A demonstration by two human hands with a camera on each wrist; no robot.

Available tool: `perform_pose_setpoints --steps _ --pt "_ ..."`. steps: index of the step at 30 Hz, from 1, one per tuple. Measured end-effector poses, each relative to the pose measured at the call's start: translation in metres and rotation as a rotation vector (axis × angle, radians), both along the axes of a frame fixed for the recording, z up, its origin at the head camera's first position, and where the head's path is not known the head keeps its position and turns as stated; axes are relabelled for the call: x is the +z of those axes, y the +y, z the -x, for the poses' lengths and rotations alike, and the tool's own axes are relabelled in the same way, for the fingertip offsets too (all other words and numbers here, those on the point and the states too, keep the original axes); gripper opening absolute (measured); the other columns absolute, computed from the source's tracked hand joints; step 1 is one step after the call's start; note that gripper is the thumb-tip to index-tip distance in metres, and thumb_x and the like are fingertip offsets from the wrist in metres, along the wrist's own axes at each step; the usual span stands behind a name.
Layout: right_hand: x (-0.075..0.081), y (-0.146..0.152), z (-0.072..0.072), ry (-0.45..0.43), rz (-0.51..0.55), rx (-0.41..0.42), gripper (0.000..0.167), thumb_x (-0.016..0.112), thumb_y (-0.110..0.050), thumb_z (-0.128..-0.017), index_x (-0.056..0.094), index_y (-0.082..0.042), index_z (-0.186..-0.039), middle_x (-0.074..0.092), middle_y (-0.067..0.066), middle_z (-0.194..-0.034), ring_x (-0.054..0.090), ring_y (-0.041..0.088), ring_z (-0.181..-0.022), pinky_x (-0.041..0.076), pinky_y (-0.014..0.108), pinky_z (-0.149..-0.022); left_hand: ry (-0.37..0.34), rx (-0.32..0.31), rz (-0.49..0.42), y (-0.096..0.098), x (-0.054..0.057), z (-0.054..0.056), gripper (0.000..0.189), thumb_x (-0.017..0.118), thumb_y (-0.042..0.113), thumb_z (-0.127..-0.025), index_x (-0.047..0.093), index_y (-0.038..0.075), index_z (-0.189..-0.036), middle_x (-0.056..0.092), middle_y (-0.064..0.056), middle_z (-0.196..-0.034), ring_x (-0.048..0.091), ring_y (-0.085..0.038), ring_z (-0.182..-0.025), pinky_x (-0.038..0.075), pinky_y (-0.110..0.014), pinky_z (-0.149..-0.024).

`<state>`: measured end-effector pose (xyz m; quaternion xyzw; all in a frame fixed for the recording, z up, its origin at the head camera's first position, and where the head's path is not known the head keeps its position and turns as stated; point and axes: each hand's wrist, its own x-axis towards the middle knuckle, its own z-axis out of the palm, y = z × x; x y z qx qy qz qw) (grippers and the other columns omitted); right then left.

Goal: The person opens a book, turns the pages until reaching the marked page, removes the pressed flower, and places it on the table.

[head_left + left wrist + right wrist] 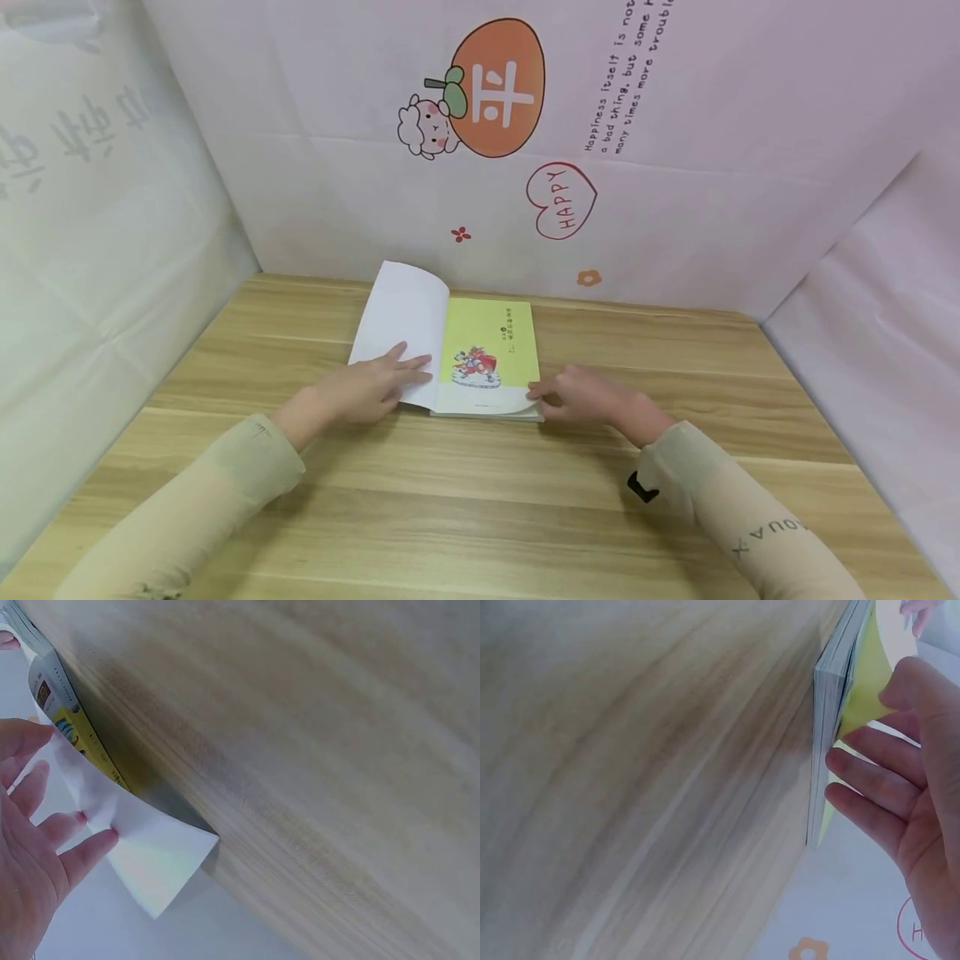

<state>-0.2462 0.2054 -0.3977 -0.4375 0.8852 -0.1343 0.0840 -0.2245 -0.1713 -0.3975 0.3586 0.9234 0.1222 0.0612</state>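
Observation:
A paperback book lies open near the back of the table. Its white left leaf (401, 321) curves up from the spine, with my left hand (367, 387) resting on the lower part, fingers spread. The left wrist view shows a colourful printed cover (75, 727) beneath that leaf. On the right is a yellow-green title page (483, 325) with a red-caped figure. My right hand (583, 394) pinches this page's lower right corner between thumb and fingers. The right wrist view shows the corner lifted off the page block (832, 682), other fingers by the book's edge.
The wood-grain table (450, 517) spreads out in front of the book and to both sides. A white printed cloth (337, 192) hangs right behind it, with more cloth at the left and right. A black piece (642, 487) shows at my right cuff.

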Motion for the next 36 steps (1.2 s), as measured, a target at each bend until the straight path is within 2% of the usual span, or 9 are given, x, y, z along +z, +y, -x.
perform_pose_setpoints --steps 4,7,10,13,15,25,30,34,36 --pt "-0.002 -0.001 0.000 0.069 -0.011 0.001 0.022 0.066 -0.005 -0.095 0.078 -0.002 -0.114 0.071 0.017 -0.121 0.018 -0.005 -0.045 0.024 0.014 -0.044 -0.001 -0.019 0.002 0.000 -0.001 0.000 0.050 0.053 0.003 -0.099 0.057 0.013 -0.148 0.037 0.000 -0.163 0.022 -0.040 -0.152 0.055 -0.040 -0.082" --pt "-0.003 -0.002 0.002 0.149 -0.004 0.002 0.020 0.071 -0.005 -0.094 0.078 0.000 -0.112 0.074 0.017 -0.113 0.041 -0.005 -0.050 0.041 0.013 -0.049 0.003 -0.028 0.003 0.000 -0.002 0.001 0.050 0.054 0.005 -0.099 0.056 0.012 -0.149 0.038 0.001 -0.163 0.024 -0.038 -0.152 0.053 -0.046 -0.093" --pt "-0.004 -0.004 0.002 0.192 -0.005 -0.045 0.019 0.073 -0.004 -0.094 0.077 0.001 -0.111 0.076 0.017 -0.107 0.053 0.000 -0.057 0.050 0.017 -0.056 -0.001 -0.026 0.004 0.000 -0.002 0.001 0.049 0.055 0.007 -0.101 0.055 0.012 -0.149 0.039 0.001 -0.162 0.024 -0.036 -0.152 0.053 -0.047 -0.093" --pt "-0.005 -0.006 0.002 0.188 -0.015 -0.123 0.019 0.071 -0.007 -0.096 0.077 0.002 -0.112 0.077 0.015 -0.099 0.049 0.000 -0.053 0.047 0.017 -0.053 -0.001 -0.023 0.004 0.000 -0.003 0.001 0.046 0.056 0.011 -0.102 0.056 0.013 -0.148 0.040 0.000 -0.162 0.024 -0.037 -0.152 0.051 -0.051 -0.099" --pt "-0.006 -0.007 0.002 0.178 0.006 -0.157 0.019 0.069 -0.009 -0.098 0.077 0.002 -0.110 0.077 0.014 -0.096 0.039 -0.001 -0.050 0.039 0.017 -0.049 0.000 -0.022 0.002 0.000 -0.003 0.001 0.045 0.056 0.012 -0.103 0.057 0.012 -0.148 0.041 -0.001 -0.161 0.024 -0.037 -0.152 0.047 -0.055 -0.105" --pt "-0.010 -0.012 0.006 0.159 0.097 -0.286 0.022 0.070 -0.020 -0.099 0.078 0.000 -0.101 0.073 0.004 -0.074 0.046 0.003 -0.052 0.045 0.023 -0.053 -0.012 -0.010 -0.005 0.001 -0.002 0.001 0.043 0.057 0.013 -0.103 0.058 0.011 -0.146 0.043 -0.004 -0.160 0.024 -0.038 -0.152 0.040 -0.057 -0.110" --pt "-0.007 -0.018 0.005 0.159 0.077 -0.371 0.037 0.068 -0.032 -0.101 0.075 0.003 -0.113 0.077 0.014 -0.090 0.055 0.006 -0.056 0.060 0.035 -0.068 -0.016 -0.005 -0.002 0.002 -0.001 0.001 0.042 0.057 0.014 -0.104 0.058 0.011 -0.146 0.042 -0.004 -0.161 0.024 -0.038 -0.152 0.039 -0.057 -0.112" --pt "-0.002 -0.027 0.001 0.102 0.072 -0.463 0.051 0.065 -0.042 -0.101 0.068 0.000 -0.130 0.076 0.018 -0.103 0.068 0.017 -0.074 0.060 0.044 -0.081 -0.014 -0.007 -0.003 0.002 -0.001 0.001 0.041 0.057 0.015 -0.104 0.059 0.011 -0.145 0.041 -0.004 -0.161 0.024 -0.038 -0.152 0.039 -0.057 -0.111" --pt "0.001 -0.032 -0.001 0.063 0.098 -0.495 0.055 0.066 -0.044 -0.100 0.064 -0.004 -0.137 0.075 0.020 -0.107 0.072 0.025 -0.087 0.059 0.045 -0.081 -0.013 -0.010 -0.007 0.002 -0.002 0.001 0.041 0.057 0.015 -0.104 0.059 0.010 -0.145 0.042 -0.004 -0.161 0.024 -0.038 -0.152 0.040 -0.057 -0.111"
